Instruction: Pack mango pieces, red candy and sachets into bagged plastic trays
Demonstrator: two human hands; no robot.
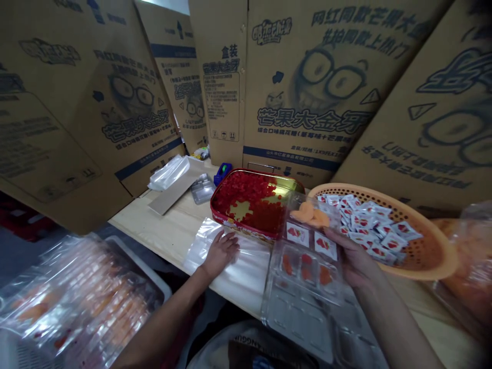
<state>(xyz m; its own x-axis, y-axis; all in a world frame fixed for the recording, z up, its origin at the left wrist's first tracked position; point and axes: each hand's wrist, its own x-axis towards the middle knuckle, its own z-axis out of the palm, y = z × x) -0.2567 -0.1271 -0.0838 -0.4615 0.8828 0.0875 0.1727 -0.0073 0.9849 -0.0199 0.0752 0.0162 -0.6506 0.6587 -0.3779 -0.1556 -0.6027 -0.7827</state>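
Observation:
My left hand (222,251) lies on a stack of clear plastic bags (251,261) at the table's front edge, its fingers somewhat spread. My right hand (355,261) grips the right side of a clear compartment tray (314,255). Orange pieces (309,214) fill the tray's top section. Two small white sachets (298,234) with red prints lie below them, and small red and orange pieces (306,269) sit in the lower compartments. Under the held tray are more clear trays (300,318) without contents. My right fingertips are partly hidden behind the tray.
Behind the bags stands a red-rimmed tin (215,205) of small red pieces. An orange basket (430,251) of sachets is at right. A blue tape dispenser (222,174) and cardboard boxes (292,102) stand behind. Filled bagged trays (88,292) sit in a white crate (140,264) at lower left.

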